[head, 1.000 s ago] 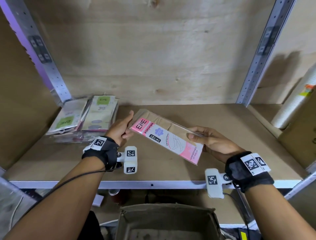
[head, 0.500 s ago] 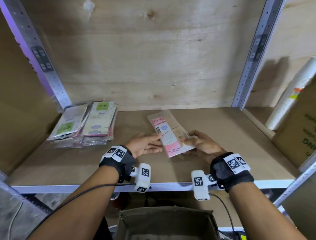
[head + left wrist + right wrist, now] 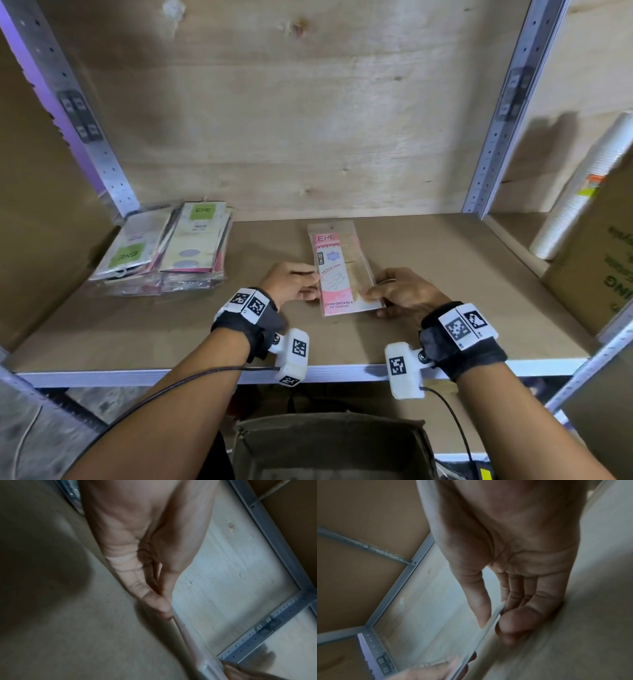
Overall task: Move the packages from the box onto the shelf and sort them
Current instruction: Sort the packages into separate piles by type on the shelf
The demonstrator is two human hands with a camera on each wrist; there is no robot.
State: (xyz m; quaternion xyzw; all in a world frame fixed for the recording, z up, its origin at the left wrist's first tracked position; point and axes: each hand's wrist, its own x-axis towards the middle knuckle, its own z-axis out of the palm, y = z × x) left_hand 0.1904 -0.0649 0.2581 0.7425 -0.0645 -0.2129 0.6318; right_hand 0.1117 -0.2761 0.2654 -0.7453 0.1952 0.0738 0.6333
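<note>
A pink ENE stocking package [image 3: 337, 270] lies lengthwise on the brown shelf board [image 3: 445, 274], near its middle. My left hand [image 3: 313, 286] pinches its left edge. In the left wrist view thumb and finger meet at the package edge [image 3: 188, 635]. My right hand [image 3: 371, 293] pinches the near right corner; the right wrist view has the thumb [image 3: 481, 608] on top and the fingers below the package edge [image 3: 493, 619]. A stack of green and pink ENE packages [image 3: 171, 253] sits at the shelf's back left. The open cardboard box [image 3: 329, 445] stands below the shelf's front edge.
Perforated metal uprights [image 3: 496, 126] frame the bay against a plywood back wall. Past the right upright lie a white sleeve of cups [image 3: 579, 192] and a large carton [image 3: 596, 260]. Bare shelf board stretches to the right of the pink package.
The pink package was held up slantwise above the shelf; it has come down onto the board and turned lengthwise. Both hands have drawn closer together at its near end.
</note>
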